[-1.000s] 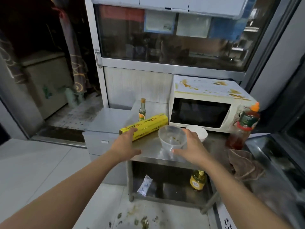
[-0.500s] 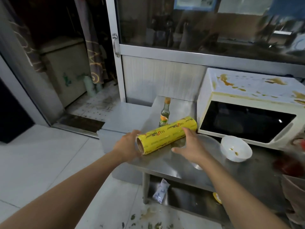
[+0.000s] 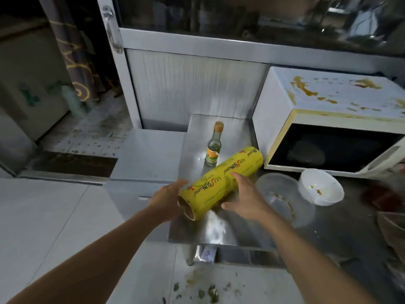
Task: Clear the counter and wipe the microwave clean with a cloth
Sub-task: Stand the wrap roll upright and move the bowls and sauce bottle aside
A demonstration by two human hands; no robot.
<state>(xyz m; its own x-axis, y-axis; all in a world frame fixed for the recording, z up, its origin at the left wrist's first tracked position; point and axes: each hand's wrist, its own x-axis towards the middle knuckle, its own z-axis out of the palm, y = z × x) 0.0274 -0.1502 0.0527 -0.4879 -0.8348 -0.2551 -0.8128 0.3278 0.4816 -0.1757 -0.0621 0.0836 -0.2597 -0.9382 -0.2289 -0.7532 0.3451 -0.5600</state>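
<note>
Steel counter (image 3: pixel 219 233) under dim light, stained microwave (image 3: pixel 328 119) at the back right. Both hands are on the yellow cling-film roll (image 3: pixel 221 182) now — the left hand (image 3: pixel 168 200) cups its near open end, the right hand (image 3: pixel 245 196), fingers spread, lies along its side, having let go of the clear tub (image 3: pixel 282 202) a second ago. Small bottle (image 3: pixel 213 148) stands just behind, white bowl (image 3: pixel 321 186) beside the tub. Looks like the roll goes off first — wiping not yet begun.
</note>
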